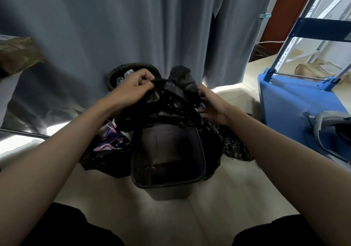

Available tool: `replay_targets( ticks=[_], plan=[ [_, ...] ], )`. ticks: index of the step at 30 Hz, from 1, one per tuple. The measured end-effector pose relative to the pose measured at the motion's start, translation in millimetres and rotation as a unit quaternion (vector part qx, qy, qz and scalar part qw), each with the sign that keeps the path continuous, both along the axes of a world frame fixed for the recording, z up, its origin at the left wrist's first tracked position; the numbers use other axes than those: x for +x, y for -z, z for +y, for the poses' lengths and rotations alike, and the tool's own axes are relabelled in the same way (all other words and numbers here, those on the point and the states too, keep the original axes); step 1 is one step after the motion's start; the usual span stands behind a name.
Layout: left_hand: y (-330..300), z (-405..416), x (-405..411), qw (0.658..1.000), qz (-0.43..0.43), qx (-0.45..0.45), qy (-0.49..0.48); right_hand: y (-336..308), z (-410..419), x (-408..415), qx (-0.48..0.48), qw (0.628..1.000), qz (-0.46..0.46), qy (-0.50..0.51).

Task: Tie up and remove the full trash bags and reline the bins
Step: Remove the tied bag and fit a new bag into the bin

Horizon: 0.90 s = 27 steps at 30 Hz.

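Observation:
A dark rectangular bin point(168, 184) stands unlined on the tiled floor between my knees. Above its far rim I hold a crumpled black trash bag point(171, 103). My left hand point(133, 90) pinches the bag's upper edge between thumb and fingers. My right hand point(212, 105) grips the bag's right side. A round bin point(114, 74) lined in black and filled with plastic waste stands behind, against the curtain. A full black bag point(106, 154) with colourful wrappers showing lies left of the rectangular bin. More black plastic point(235, 147) lies to its right.
A grey curtain point(133, 27) hangs straight ahead. A blue cart point(296, 103) with a metal handle frame stands at the right, a grey item lying on it. A shiny metal surface point(22, 116) runs along the left. My dark-clothed knees fill the bottom corners.

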<state>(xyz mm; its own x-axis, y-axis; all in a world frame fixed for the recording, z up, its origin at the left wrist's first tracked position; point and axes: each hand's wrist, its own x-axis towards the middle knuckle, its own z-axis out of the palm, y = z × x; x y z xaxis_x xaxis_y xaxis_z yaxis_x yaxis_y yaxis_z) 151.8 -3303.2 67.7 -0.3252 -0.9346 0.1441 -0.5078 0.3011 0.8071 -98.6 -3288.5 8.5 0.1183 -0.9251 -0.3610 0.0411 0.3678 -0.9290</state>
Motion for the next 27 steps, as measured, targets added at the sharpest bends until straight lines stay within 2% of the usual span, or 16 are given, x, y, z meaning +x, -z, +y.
replay_targets(
  ticks=[3,7,11,17,20,23,25,27],
  plan=[
    [-7,-1,0,0.996,0.072,0.028,-0.035,1,8,5,0.041,0.989,-0.034,-0.141],
    [-6,0,-4,0.993,0.095,0.052,-0.038,15,16,13,0.111,0.970,-0.039,-0.214],
    [-4,-2,-6,0.995,0.074,0.058,-0.035,14,23,13,0.159,0.958,0.041,-0.234],
    [18,-2,-11,0.995,-0.029,0.093,-0.023,20,30,8,0.193,0.929,0.174,-0.265],
    [36,1,-9,0.992,-0.036,0.114,-0.032,33,22,10,0.149,0.948,0.206,-0.190],
    [45,3,-7,0.990,-0.010,0.134,-0.051,32,9,9,0.105,0.982,0.144,-0.060],
    [46,2,-7,0.987,0.013,0.150,-0.061,25,5,8,0.102,0.984,0.125,-0.071],
    [46,1,-8,0.985,0.023,0.157,-0.069,19,7,4,0.089,0.976,0.155,-0.126]
  ],
)
